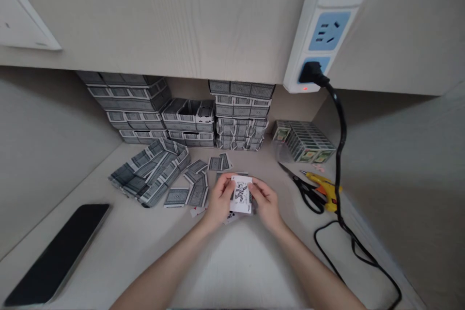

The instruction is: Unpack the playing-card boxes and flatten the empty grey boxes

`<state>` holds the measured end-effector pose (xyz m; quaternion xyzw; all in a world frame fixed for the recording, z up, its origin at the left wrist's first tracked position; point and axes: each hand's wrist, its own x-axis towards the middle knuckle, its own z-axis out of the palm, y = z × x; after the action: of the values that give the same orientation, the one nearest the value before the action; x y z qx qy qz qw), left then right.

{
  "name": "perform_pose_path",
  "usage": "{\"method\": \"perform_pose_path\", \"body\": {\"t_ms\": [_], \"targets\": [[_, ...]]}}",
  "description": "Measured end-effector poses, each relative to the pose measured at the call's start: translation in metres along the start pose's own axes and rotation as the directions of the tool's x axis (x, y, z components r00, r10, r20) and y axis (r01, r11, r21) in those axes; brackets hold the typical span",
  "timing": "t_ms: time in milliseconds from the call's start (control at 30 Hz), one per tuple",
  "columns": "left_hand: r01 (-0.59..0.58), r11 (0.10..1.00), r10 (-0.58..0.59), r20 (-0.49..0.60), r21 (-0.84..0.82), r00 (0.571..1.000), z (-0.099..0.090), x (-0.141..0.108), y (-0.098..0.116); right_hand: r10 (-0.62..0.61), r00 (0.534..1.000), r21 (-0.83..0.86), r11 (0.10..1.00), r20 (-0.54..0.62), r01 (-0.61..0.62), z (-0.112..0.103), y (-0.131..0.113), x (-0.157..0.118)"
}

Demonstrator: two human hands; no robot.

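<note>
A white joker card (241, 194) is held upright between my two hands, its printed face toward me. My left hand (221, 197) grips its left edge with thumb and fingers. On the right edge, my right hand (266, 199) pinches it the same way. Patterned cards (197, 193) lie scattered on the table to the left of my hands, and a few more lie partly hidden beneath and behind them. An open box shape made of joined cards (152, 172) sits farther left.
Stacked card structures (241, 111) line the back. At right are a pile of boxed decks (308, 140), black scissors (308, 193), a yellow glue gun (327, 189) and a black cable (340, 155) from a power strip (321, 24). A black phone (60, 254) lies at left.
</note>
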<state>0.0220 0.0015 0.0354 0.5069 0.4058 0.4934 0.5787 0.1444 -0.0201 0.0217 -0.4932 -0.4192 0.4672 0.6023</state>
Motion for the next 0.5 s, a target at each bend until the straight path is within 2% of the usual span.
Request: {"method": "perform_pose_path", "body": {"t_ms": [200,500], "targets": [[0.021,0.998,-0.022,-0.021,-0.053,1.000,-0.0002,0.0003,-0.0009,-0.015,1.000,0.097,0.995,-0.007,0.016,0.0033,-0.0003,-0.0038],[0.034,0.997,-0.034,-0.005,-0.068,0.999,-0.0007,0.0010,0.0016,0.010,1.000,0.061,0.998,-0.008,-0.009,0.0014,0.0000,-0.0024]]}}
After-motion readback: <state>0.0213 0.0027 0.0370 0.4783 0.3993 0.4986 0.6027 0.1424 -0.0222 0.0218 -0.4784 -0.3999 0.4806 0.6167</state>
